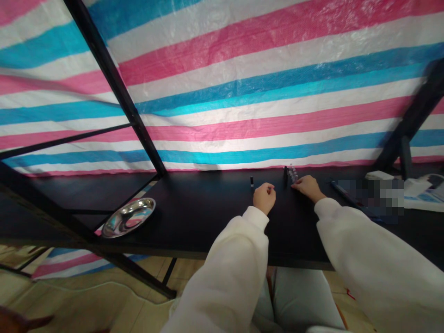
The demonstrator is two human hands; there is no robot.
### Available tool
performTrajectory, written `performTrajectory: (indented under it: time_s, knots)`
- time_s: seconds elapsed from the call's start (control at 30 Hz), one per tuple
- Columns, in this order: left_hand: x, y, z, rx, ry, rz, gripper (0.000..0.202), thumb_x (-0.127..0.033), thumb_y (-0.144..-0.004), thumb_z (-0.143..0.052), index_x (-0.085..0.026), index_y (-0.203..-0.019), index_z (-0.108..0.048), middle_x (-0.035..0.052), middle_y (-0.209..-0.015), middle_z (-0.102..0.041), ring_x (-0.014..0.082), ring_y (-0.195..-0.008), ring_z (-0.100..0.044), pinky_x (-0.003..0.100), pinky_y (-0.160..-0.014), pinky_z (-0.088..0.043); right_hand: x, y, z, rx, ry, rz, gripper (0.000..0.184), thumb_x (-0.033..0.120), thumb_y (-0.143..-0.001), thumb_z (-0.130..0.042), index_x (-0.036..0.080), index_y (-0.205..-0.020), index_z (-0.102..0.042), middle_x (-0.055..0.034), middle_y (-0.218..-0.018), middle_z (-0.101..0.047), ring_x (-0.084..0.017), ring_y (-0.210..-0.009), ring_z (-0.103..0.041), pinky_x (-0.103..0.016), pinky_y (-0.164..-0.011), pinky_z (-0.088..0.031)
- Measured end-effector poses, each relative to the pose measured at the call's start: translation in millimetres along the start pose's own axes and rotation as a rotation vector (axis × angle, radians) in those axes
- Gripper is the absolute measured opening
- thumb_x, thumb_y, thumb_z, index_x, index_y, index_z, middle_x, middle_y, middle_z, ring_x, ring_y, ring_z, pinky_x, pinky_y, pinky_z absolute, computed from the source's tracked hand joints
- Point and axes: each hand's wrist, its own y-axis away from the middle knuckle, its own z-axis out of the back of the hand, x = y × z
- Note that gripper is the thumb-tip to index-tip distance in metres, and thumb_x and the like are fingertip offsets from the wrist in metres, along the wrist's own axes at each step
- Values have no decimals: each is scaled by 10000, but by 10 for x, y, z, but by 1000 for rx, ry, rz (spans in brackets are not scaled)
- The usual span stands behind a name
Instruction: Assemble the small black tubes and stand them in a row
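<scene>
My left hand (265,198) hovers over or rests on the black table with its fingers curled together; whatever they may hold is hidden. A small black tube with a pale lower end (251,181) stands upright just beyond it, to the left. My right hand (308,187) reaches in from the right, its fingertips pinched together at the foot of a clear, knobbly row of small pieces (293,174). Whether the fingertips grip that row or only touch it is too small to tell. Close beside the row, on its left, a slim black tube (285,174) stands upright.
A shiny metal bowl (129,218) sits at the table's left end, by a black metal frame post (118,92). To the right lie a dark flat object (347,194), partly blurred out, and white items (416,187). A striped plastic sheet (243,92) hangs behind the black table (208,222).
</scene>
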Motion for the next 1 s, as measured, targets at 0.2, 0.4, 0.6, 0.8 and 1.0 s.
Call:
performTrajectory:
  time_s: [0.2, 0.4, 0.6, 0.8, 1.0]
  knots:
    - [-55, 10, 56, -19, -51, 59, 129, -186, -725, -517, -175, -739, -644, 41, -693, -645, 145, -658, -585, 261, -699, -457, -40, 54, 88, 51, 19, -18, 216, 300, -606, -698, 120, -726, -707, -99, -649, -666, -228, -719, -644, -267, -601, -456]
    - [-79, 7, 107, -15, -111, 170, 167, -263, -699, -551, -174, -559, -567, 70, -689, -634, 182, -697, -581, 286, -682, -445, 54, 270, 176, 138, 94, 54, 157, 287, -543, -717, 144, -601, -688, -72, -571, -639, -209, -632, -627, -254, -553, -427]
    - [16, -79, 82, -95, 185, 326, 247, -245, -689, -510, -174, -471, -420, -32, -411, -382, 104, -471, -461, 210, -484, -382, 532, 522, 122, -69, -355, 212, 235, 347, -707, -560, 151, -663, -682, -38, -540, -624, -144, -563, -580, -222, -552, -422]
    - [64, -188, 180, -363, 835, 621, 113, -223, -724, -466, -179, -824, -438, -98, -476, -351, 33, -308, -275, 163, -352, -200, 674, 551, -120, -303, -831, 156, 380, 469, -734, -503, 118, -765, -646, -43, -588, -602, -139, -538, -536, -236, -517, -421]
    - [77, -249, 260, -163, 1001, 747, 584, -124, -695, -466, -213, -1223, -233, -11, -697, -619, 45, -323, -376, 164, -368, -257, 610, 642, -158, -286, -703, 243, 387, 482, -735, -495, 127, -763, -648, -55, -637, -626, -156, -593, -551, -253, -580, -429]
